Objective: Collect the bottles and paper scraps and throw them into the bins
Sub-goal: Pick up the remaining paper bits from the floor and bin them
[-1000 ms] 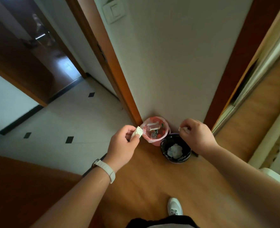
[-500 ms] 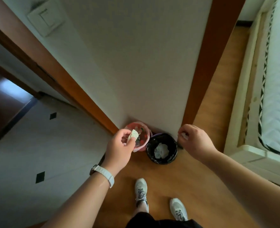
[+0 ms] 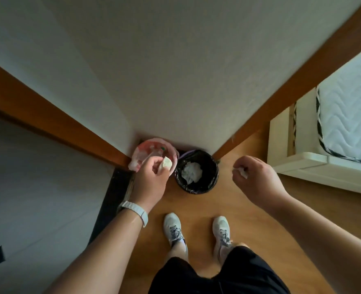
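Holding paper scraps (image 3: 166,162) over bins (image 3: 197,171).

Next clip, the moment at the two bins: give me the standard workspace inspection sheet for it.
Surface: wooden floor; grey tiles to the left.
Job's things: pink-lined bin and black-lined bin side by side at the wall corner; crumpled paper lies in the black one. No bottle made out clearly.
Clutter: nothing seen.
Grippers: left hand pinches a paper scrap over the pink bin; right hand holds a small scrap, right of the black bin.
Cables: nothing seen.
Surroundings: mattress on a pale bed frame, right; person's shoes below.
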Motion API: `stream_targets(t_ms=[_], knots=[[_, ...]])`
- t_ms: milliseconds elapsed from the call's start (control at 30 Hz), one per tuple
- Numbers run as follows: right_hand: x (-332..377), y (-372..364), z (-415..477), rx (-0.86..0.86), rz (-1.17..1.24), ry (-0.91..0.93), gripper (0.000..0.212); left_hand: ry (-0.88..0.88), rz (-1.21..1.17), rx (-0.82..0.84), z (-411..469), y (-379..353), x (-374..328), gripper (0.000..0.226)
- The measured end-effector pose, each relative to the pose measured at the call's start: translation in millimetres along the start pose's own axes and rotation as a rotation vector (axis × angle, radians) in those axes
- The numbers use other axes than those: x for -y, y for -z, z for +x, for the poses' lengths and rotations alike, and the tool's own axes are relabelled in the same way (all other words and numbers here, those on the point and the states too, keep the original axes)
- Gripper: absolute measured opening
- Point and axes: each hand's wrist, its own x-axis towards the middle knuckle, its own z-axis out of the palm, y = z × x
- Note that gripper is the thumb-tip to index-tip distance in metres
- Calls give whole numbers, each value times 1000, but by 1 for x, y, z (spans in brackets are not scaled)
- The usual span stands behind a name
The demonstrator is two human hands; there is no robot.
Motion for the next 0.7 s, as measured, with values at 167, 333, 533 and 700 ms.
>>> stream_targets(t_ms=[167, 333, 533, 700], knots=[[-11, -44, 21, 42, -21, -64, 8, 35, 38, 152, 31, -27, 36, 7], [-46, -117, 61, 108, 4, -82, 8, 80, 93, 173, 71, -79, 96, 12], [-128, -238, 106, 180, 15, -129, 12, 79, 137, 172, 129, -173, 186, 15], [-208, -338, 132, 231, 11, -126, 14, 72, 221, 201, 156, -253, 260, 11]])
